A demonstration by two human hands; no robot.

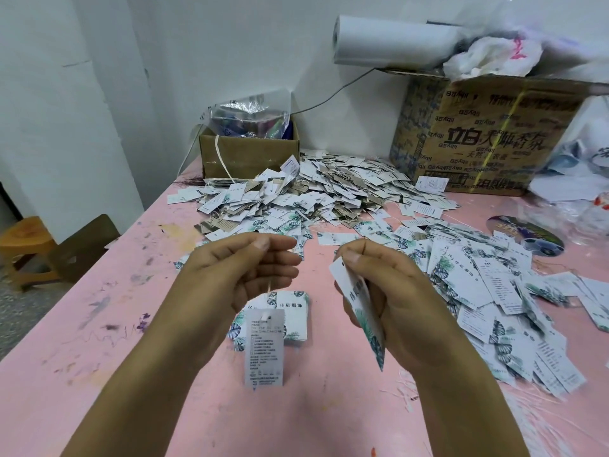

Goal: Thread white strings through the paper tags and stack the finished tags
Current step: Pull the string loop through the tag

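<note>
My left hand [244,268] pinches a thin white string [269,288] between thumb and forefinger. A white printed tag [264,347] hangs from that string above the table. My right hand [382,291] grips a leaf-printed paper tag [361,311] by its top end, tilted and seen nearly edge-on. Under the hanging tag lies a small stack of leaf-printed tags [291,311] on the pink table [131,324]. A large heap of tags with strings [296,196] lies behind. Loose tags [494,291] spread to the right.
A small open cardboard box [247,153] with a plastic bag stands at the back. A big printed carton [478,133] with a paper roll [392,39] on top stands back right. Loose strings [527,410] lie at the right front. A wooden stool [26,245] stands left of the table.
</note>
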